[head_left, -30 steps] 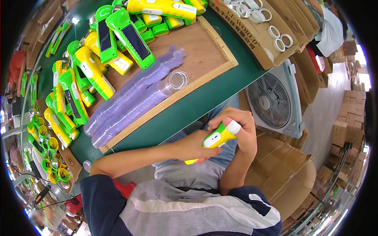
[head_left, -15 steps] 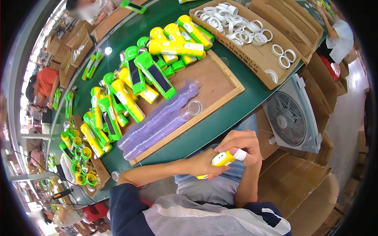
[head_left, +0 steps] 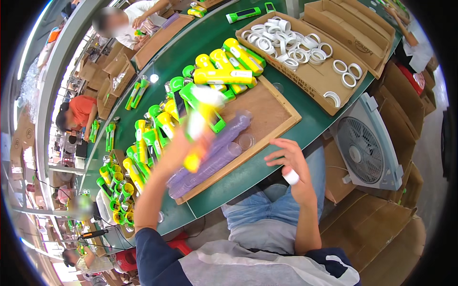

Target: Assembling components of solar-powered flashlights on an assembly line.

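My left hand [head_left: 183,143], smeared by motion, is raised over the green table with its fingers wrapped round a yellow-and-white flashlight [head_left: 204,114]. The flashlight is blurred too, a white patch at its upper end. My right hand [head_left: 296,176] hovers above my lap near the table edge, fingers spread, holding nothing; a white cover [head_left: 290,178] wraps its thumb tip. Beyond the left hand lies a pile of yellow and green flashlights [head_left: 223,76], some with dark panels. Rows of stacked clear purplish discs [head_left: 207,168] lie on a wood-rimmed board [head_left: 281,114], beside a loose clear disc [head_left: 246,141].
A cardboard box [head_left: 310,88] of white rings [head_left: 291,43] stands at the far right. Below it, beside the table, is a grey fan [head_left: 360,143]. More flashlights [head_left: 117,190] stand boxed at the left. Other people [head_left: 83,112] work along the table's far side.
My left hand has carried the flashlight from my lap up and left over the table. My right hand has let go of it and opened. The whole view has shifted slightly.
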The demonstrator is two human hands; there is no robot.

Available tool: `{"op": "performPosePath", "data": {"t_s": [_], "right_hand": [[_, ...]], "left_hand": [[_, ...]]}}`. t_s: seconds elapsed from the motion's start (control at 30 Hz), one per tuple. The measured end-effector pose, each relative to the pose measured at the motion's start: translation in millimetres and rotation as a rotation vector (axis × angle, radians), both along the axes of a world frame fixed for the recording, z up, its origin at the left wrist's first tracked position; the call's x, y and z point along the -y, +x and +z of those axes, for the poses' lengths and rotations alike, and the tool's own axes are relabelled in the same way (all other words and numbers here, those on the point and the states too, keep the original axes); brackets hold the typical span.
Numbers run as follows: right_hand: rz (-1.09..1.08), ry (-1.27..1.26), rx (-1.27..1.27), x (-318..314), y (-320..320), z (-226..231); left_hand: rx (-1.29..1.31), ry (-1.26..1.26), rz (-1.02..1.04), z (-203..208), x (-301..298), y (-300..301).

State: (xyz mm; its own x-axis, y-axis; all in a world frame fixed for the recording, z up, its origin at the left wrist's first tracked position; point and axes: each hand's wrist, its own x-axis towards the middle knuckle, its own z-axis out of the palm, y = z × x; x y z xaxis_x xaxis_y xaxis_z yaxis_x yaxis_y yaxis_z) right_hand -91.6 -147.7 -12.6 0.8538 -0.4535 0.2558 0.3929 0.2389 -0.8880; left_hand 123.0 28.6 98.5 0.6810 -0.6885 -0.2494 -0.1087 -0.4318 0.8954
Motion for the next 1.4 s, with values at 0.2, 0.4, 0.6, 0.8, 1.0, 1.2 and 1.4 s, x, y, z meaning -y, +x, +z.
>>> {"op": "performPosePath", "data": {"t_s": [0.2, 0.4, 0.6, 0.8, 1.0, 1.2, 1.4], "right_hand": [[0.054, -0.082, -0.205, -27.2, 27.2, -24.0], [-0.415, -0.48, -0.277, -46.6, 49.7, -37.4], [-0.802, -0.791, -0.092, -59.5, 57.4, -63.7], [-0.85, -0.819, -0.123, -53.1, 46.0, -65.7], [-0.826, -0.781, -0.05, -54.8, 47.4, -67.4], [-0.862, -0.762, -0.014, -49.8, 48.0, -73.4], [-0.705, -0.226, -0.292, -47.2, 47.0, -38.9]], "left_hand": [[0.585, 0.05, 0.222, 48.6, -31.3, 240.5], [1.061, 0.027, 0.18, 56.5, -36.5, 336.4], [1.14, 0.882, -0.074, -59.5, -147.6, 459.4], [0.79, 1.02, 0.189, -114.6, -138.9, 458.9], [0.868, 1.276, 0.055, -88.6, -151.4, 457.4], [0.545, 0.301, 0.352, -26.2, -92.9, 341.9], [0.181, -0.271, 0.248, 27.2, -85.0, 154.3]]}}
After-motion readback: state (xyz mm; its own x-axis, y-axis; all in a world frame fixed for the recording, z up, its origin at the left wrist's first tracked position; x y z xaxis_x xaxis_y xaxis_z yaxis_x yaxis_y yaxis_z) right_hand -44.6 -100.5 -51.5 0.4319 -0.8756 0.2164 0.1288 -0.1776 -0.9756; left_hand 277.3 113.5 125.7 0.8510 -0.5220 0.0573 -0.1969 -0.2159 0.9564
